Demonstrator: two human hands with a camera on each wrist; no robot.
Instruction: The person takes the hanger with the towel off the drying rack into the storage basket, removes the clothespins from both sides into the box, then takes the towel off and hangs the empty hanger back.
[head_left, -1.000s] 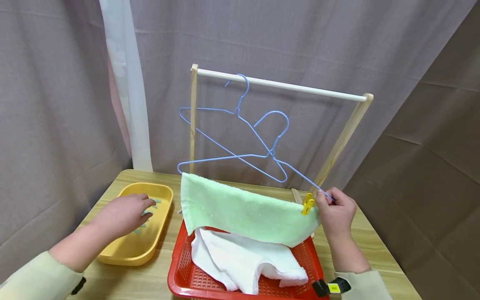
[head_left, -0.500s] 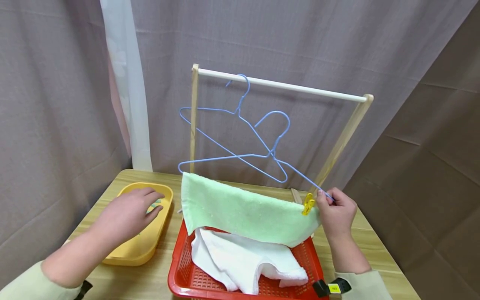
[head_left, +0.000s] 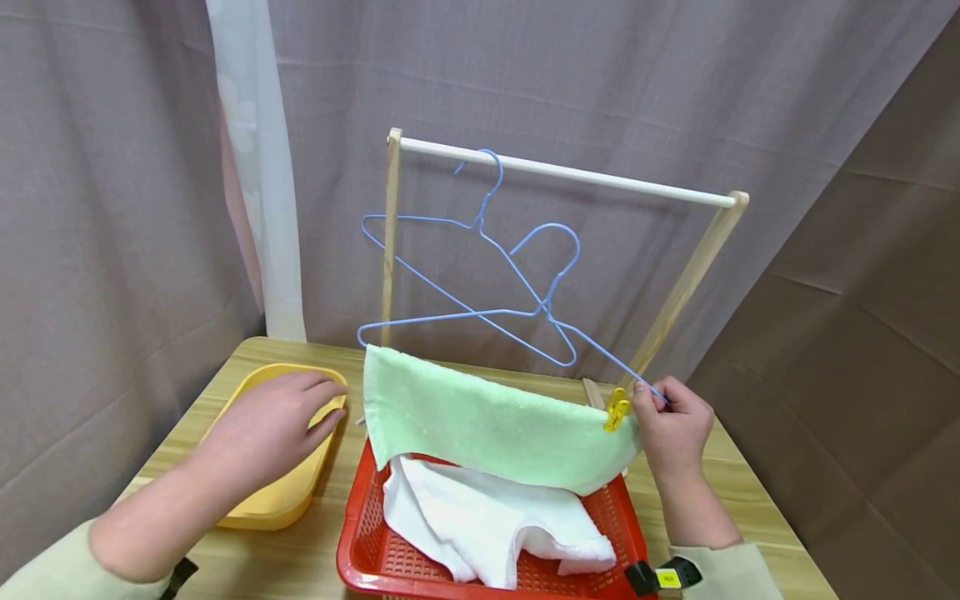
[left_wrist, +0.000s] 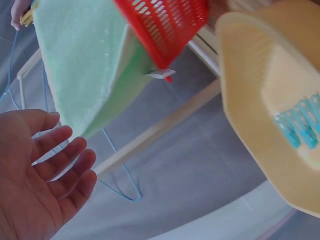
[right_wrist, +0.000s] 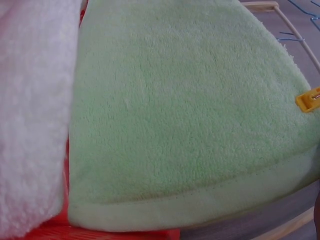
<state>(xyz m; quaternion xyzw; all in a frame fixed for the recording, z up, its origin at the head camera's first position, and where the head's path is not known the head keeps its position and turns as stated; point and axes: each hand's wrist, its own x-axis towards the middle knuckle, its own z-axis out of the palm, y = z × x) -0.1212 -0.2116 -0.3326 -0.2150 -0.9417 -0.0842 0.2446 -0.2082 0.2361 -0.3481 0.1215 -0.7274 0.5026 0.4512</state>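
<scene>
My right hand (head_left: 677, 427) grips the right end of a blue wire hanger (head_left: 600, 347). Over this hanger's lower bar hangs a light green towel (head_left: 495, 421), and a yellow clothespin (head_left: 617, 408) clamps it near the right hand. The left hand (head_left: 273, 429) hovers over the right side of a yellow tray (head_left: 277, 508). Its fingers are loosely bent and hold nothing, as the left wrist view of that hand (left_wrist: 47, 170) shows. Teal clothespins (left_wrist: 302, 122) lie in the tray. In the right wrist view the green towel (right_wrist: 185, 110) fills most of the picture.
A red basket (head_left: 351, 542) with a white towel (head_left: 495, 521) in it stands below the green towel. Behind is a wooden rack with a white rod (head_left: 600, 177), from which a second blue hanger (head_left: 435, 287) hangs. Grey curtains (head_left: 637, 75) close off the back.
My left hand has moved right across the tray, toward the green towel, and covers the tray's right rim. The right hand, hanger and towel have stayed almost still.
</scene>
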